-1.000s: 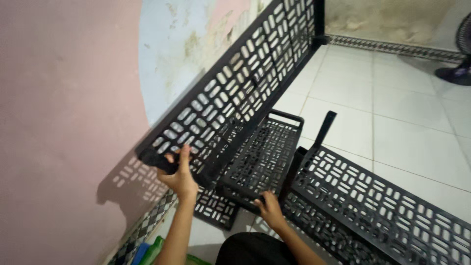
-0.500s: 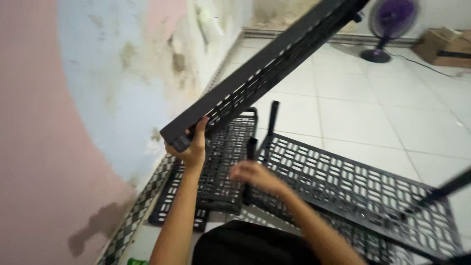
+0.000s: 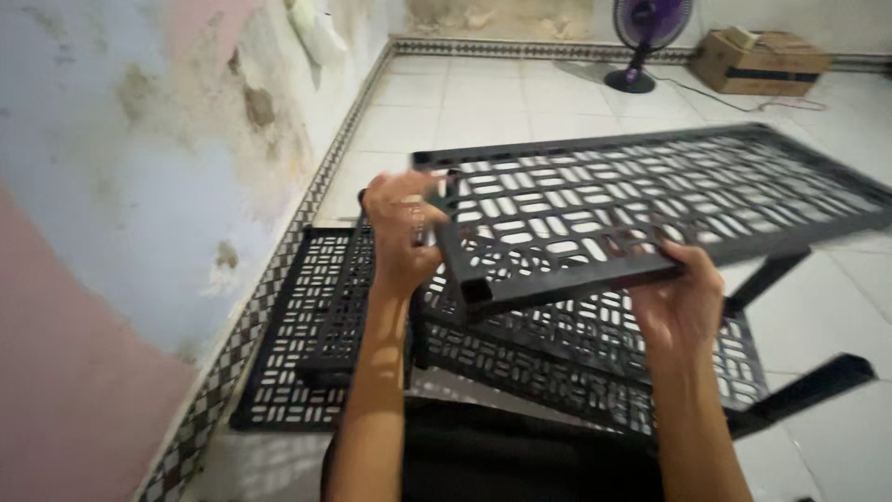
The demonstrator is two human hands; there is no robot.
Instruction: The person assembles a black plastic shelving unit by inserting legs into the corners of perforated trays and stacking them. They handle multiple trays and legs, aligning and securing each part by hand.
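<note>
I hold a black perforated plastic shelf panel (image 3: 650, 200) nearly flat in front of me, its long side running away to the right. My left hand (image 3: 400, 228) grips its near left corner. My right hand (image 3: 683, 297) clasps the near edge from below, fingers curled over the rim. Under the panel lie more black perforated shelf panels (image 3: 297, 316) stacked on the white tiled floor, with black legs (image 3: 799, 390) sticking out at the right.
A peeling blue and pink wall (image 3: 139, 204) runs along the left with a patterned tile skirting (image 3: 232, 353). At the back stand a purple floor fan (image 3: 646, 37) and a brown cardboard box (image 3: 757, 60) with a cable on the floor.
The panel has swung down from a steep upward tilt to nearly flat. My right hand has come up from the lower panels and taken hold of its near edge.
</note>
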